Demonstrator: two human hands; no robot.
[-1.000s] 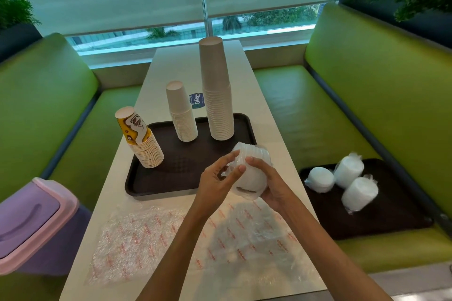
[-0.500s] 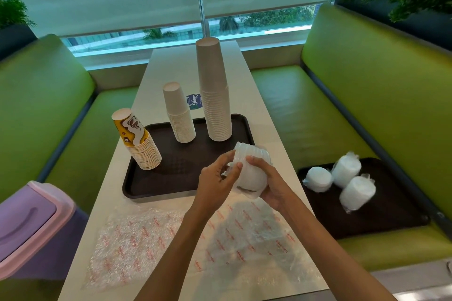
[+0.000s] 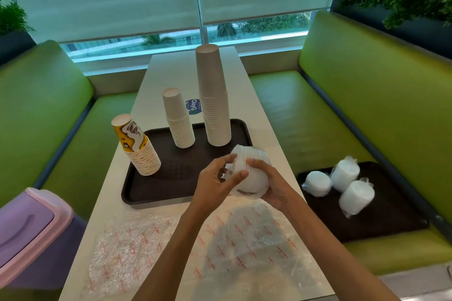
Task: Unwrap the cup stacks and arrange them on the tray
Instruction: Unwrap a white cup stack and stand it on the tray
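I hold a wrapped stack of clear plastic cups (image 3: 253, 178) above the table's near half. My right hand (image 3: 271, 182) grips it from the right and below. My left hand (image 3: 217, 178) pinches the thin plastic wrap at its left side. Behind it lies a dark brown tray (image 3: 176, 178) carrying three upturned paper cup stacks: a yellow-printed leaning stack (image 3: 137, 146), a short white stack (image 3: 178, 118) and a tall beige stack (image 3: 214, 96).
Flat plastic wrappers (image 3: 195, 247) lie on the table's near end. A second dark tray (image 3: 381, 217) on the right green bench holds three wrapped white stacks (image 3: 342, 186). A purple bin with a pink rim (image 3: 27, 232) stands at the left.
My hands and the wrapped stack have stayed almost in place; my left fingers have shifted slightly on the wrap. The view has drifted a little.
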